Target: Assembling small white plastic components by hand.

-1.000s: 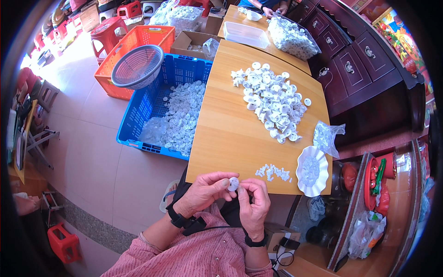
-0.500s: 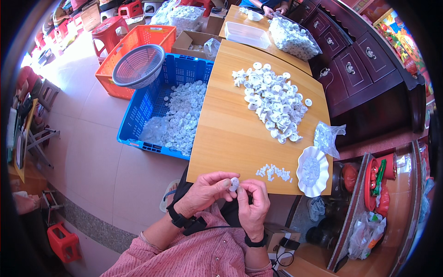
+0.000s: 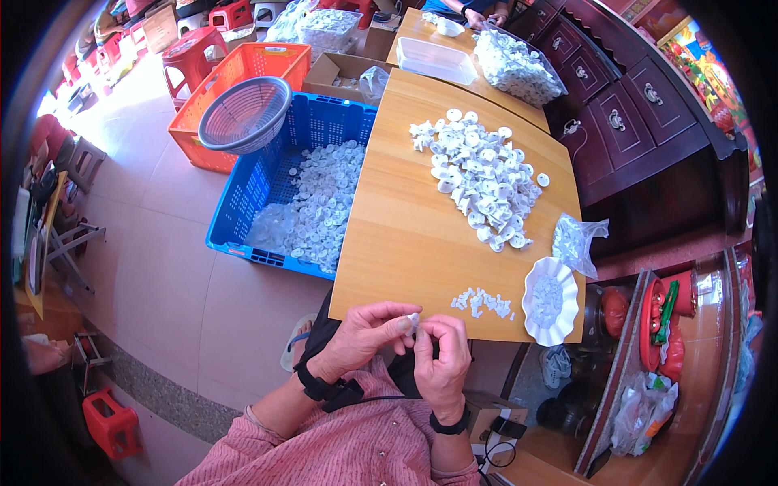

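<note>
Hands meet at the near edge of a wooden counter (image 3: 405, 235), seen from above. The left hand (image 3: 365, 336) and the right hand (image 3: 442, 356) are both closed, fingertips pinched together on one small white plastic piece (image 3: 414, 321) held between them, just off the counter's near edge and above the person's lap. Each wrist wears a dark band, and pink sleeves come in from the bottom.

On the counter just beyond the hands lies a small scatter of tiny white parts (image 3: 483, 302). Beside it to the right sits a white scalloped dish (image 3: 550, 301) holding more small pieces, and just behind the dish lies a crumpled clear plastic bag (image 3: 576, 241). Farther back, a large heap of white plastic caps (image 3: 478, 174) covers the middle of the counter.

On the floor to the left, touching the counter's side, stands a blue crate (image 3: 275, 170) partly filled with white caps. Behind it is an orange crate (image 3: 267, 61) with a grey round basket (image 3: 245, 113) resting across both crates. A dark wooden cabinet (image 3: 640, 113) runs along the right.
</note>
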Available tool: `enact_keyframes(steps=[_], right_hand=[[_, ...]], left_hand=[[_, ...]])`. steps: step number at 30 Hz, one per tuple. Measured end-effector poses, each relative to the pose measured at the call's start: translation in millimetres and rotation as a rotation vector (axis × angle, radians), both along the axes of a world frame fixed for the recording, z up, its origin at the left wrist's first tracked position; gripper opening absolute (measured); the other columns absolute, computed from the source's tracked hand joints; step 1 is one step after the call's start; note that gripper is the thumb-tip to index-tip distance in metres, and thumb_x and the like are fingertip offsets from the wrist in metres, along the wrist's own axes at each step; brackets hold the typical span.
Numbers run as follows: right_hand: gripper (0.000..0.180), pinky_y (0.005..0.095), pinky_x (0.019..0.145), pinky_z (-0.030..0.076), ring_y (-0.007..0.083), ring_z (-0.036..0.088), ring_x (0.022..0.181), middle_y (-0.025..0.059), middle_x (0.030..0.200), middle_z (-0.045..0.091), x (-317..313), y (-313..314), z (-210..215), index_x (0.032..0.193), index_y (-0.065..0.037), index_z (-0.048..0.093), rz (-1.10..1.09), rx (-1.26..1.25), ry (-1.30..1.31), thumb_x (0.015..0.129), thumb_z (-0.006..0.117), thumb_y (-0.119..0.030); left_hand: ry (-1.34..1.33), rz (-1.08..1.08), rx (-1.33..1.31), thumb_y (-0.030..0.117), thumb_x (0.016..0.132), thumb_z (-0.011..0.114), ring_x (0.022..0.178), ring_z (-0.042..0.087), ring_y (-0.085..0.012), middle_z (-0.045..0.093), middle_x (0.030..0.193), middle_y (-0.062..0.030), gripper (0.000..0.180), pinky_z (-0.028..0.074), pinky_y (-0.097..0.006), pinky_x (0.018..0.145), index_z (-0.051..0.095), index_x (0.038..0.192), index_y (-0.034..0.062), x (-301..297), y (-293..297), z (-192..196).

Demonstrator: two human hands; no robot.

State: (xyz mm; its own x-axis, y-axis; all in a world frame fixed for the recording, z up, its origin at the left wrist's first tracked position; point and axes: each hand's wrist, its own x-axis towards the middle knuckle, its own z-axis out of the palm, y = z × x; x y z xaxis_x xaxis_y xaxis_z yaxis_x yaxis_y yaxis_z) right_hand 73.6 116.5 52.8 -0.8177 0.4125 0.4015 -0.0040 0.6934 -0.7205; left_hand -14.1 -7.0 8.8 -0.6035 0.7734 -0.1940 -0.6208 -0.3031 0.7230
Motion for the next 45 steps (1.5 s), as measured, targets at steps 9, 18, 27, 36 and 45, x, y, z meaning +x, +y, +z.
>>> enact_keyframes(steps=[9,18,27,36,45], right_hand=[[0.009,0.0354,0.066,0.051,0.0275,0.062,0.078,0.0146,0.091,0.061,-1.2,-3.4,-0.7,0.089,-0.001,0.058,-0.014,0.006,0.001,0.086,0.067,0.001],[0.008,0.0338,0.067,0.051,0.0258,0.062,0.077,0.0145,0.092,0.061,-1.5,-8.7,-3.2,0.089,0.000,0.059,-0.035,-0.011,0.009,0.086,0.066,0.002],[0.007,0.0324,0.067,0.053,0.0225,0.064,0.079,0.0142,0.097,0.062,3.2,-4.4,1.5,0.094,0.000,0.060,0.006,-0.191,-0.049,0.091,0.065,-0.003],[0.009,0.0343,0.066,0.052,0.0260,0.063,0.078,0.0151,0.094,0.060,1.5,-4.9,-2.8,0.093,0.000,0.057,0.020,-0.069,-0.012,0.089,0.065,0.000],[0.008,0.0348,0.066,0.052,0.0270,0.063,0.078,0.0156,0.095,0.060,-1.3,-4.2,-2.6,0.093,0.000,0.058,0.060,0.000,0.004,0.088,0.064,0.001]], left_hand=[[0.047,0.037,-0.052,0.012,0.098,0.060,0.072,0.063,-0.0086,0.068,0.089,-0.0059,0.027,0.051,-0.020,0.059,0.064,0.121,-0.0029,0.5,0.6,4.0],[0.040,0.038,-0.043,0.016,0.099,0.061,0.072,0.063,-0.0068,0.067,0.088,-0.0036,0.028,0.052,-0.019,0.059,0.064,0.119,-0.0034,1.9,1.8,0.3],[-0.046,0.053,0.026,0.016,0.099,0.060,0.070,0.062,-0.0074,0.067,0.092,-0.0049,0.027,0.050,-0.018,0.055,0.065,0.118,-0.0033,0.2,0.7,1.9],[-0.031,0.054,0.005,0.017,0.099,0.060,0.068,0.063,-0.0072,0.067,0.091,-0.0052,0.027,0.050,-0.018,0.054,0.065,0.116,-0.0035,1.3,1.7,0.8],[-0.013,0.035,-0.025,0.019,0.099,0.062,0.067,0.062,-0.0069,0.067,0.090,-0.0044,0.027,0.050,-0.018,0.053,0.066,0.114,-0.0029,-0.6,-0.6,3.6]])
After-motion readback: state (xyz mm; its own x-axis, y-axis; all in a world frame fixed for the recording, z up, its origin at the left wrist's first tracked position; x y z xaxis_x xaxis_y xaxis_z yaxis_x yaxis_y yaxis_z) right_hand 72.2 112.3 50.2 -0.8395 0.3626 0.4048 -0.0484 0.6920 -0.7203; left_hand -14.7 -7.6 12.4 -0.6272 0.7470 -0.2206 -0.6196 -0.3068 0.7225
